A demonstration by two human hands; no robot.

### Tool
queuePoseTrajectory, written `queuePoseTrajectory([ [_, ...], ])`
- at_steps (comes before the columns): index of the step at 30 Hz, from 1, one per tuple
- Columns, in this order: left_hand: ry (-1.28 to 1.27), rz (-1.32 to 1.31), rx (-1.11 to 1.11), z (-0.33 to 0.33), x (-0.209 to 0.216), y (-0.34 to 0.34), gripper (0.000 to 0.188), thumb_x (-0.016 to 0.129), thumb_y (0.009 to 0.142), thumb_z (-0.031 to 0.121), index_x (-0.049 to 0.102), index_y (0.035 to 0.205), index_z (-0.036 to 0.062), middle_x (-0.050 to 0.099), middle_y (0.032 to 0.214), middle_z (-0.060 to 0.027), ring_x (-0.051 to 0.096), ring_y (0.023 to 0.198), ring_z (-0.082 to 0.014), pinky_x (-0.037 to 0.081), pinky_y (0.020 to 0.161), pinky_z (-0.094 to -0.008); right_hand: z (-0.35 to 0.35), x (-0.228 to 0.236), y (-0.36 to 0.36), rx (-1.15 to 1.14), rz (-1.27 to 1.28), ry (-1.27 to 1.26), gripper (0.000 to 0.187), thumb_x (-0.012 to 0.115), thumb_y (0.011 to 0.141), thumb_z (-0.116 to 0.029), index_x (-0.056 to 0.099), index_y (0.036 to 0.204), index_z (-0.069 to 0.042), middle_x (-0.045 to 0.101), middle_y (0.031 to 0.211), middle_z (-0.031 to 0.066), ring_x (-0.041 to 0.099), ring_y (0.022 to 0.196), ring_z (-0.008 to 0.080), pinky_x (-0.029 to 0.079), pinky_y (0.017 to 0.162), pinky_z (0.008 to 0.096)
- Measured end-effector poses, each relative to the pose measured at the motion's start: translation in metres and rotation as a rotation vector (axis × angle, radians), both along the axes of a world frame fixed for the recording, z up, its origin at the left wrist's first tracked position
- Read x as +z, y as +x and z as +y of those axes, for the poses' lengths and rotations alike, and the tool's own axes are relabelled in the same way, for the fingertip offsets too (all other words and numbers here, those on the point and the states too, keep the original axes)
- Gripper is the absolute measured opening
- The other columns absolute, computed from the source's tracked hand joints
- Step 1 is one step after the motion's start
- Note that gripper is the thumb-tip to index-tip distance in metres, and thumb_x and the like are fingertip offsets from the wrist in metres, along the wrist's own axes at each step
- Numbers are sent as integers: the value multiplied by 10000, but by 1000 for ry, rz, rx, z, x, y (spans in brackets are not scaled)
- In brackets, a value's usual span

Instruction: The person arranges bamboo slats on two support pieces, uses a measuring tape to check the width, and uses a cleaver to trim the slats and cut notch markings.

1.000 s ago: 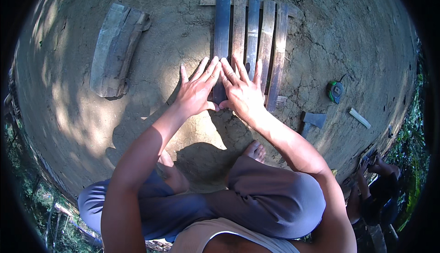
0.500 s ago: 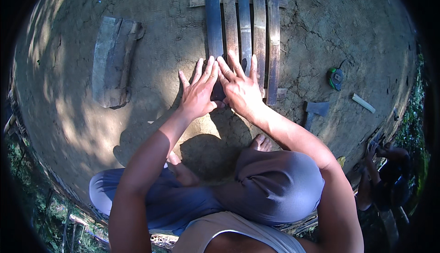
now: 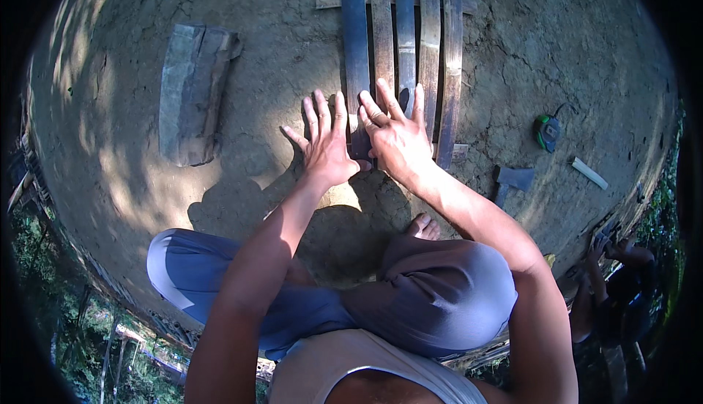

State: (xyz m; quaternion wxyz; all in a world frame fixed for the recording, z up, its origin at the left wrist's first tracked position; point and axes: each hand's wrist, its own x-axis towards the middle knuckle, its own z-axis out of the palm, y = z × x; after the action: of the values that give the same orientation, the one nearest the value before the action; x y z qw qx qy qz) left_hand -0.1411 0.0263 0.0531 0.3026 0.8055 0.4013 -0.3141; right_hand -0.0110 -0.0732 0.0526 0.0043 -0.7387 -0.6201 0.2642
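Several bamboo slats lie side by side with gaps between them, across a far crosspiece (image 3: 327, 0) and a near crosspiece (image 3: 460, 153). Leftmost is a wide dark slat (image 3: 355, 45); a brown slat (image 3: 381, 30) is beside it. My left hand (image 3: 326, 147) has its fingers spread along the dark slat's left side, its thumb reaching to the slat's near end. Fingers apart, my right hand (image 3: 398, 140) rests over the near parts of the slats, its leftmost fingertips on the dark one. It hides part of their near ends. Neither hand grasps anything.
Wooden pieces (image 3: 192, 96) lie on the cracked earth at left. To the right are a black and green tape measure (image 3: 546, 131), an axe-like blade (image 3: 515, 178) on a handle and a short pale strip (image 3: 590, 173). Another person (image 3: 622, 294) is at the lower right edge.
My left fingers have spread and shifted slightly left, off the dark slat to its side. My right hand stays over the slats. The whole scene sits a little further right in the picture.
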Motion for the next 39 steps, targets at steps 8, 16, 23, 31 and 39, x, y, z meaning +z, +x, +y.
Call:
queuePoseTrajectory([
  [8, -202, -153, 1067, -78, -17, -43, 483, 891, 814, 340, 656, 1059, -4, 708, 960, -104, 691, 836, -207, 590, 739, -403, 7, 1, 8, 29, -24, 15, 659, 714, 810, -173, 585, 1450, -84, 431, 1627, 39, 173, 1592, 308, 39, 1189, 792],
  [16, -422, -354, 1619, -114, -40, -30, 207, 755, 962, 173, 664, 880, 6, 715, 777, -59, 690, 631, -133, 567, 521, -282, 14, 4, 13, 189, -82, -68, 846, 826, 732, -405, 567, 1461, -63, 426, 1629, 73, 180, 1594, 254, 48, 1204, 767],
  [23, -397, -427, 1762, -139, -59, -21, 115, 610, 1033, 85, 653, 978, -6, 708, 849, -85, 709, 686, -159, 586, 582, -304, 10, -1, 13, 208, -45, -63, 842, 831, 739, -408, 566, 1459, -60, 399, 1643, 79, 228, 1580, 248, 80, 1206, 751],
  [31, -292, -425, 1804, -138, -52, -15, 154, 698, 997, 140, 689, 923, 5, 709, 800, -62, 710, 651, -140, 562, 472, -299, -2, -2, 10, 183, -21, 19, 785, 770, 822, -378, 525, 1488, -41, 359, 1663, 97, 209, 1587, 237, 63, 1211, 740],
  [39, -373, -581, 1816, -137, -58, -15, 227, 722, 988, 213, 682, 924, -1, 736, 838, -84, 720, 664, -153, 590, 510, -314, -16, 2, 41, -108, 80, 264, 639, 654, 961, -248, 447, 1553, -124, 324, 1669, 129, 238, 1568, 330, 180, 1240, 636],
])
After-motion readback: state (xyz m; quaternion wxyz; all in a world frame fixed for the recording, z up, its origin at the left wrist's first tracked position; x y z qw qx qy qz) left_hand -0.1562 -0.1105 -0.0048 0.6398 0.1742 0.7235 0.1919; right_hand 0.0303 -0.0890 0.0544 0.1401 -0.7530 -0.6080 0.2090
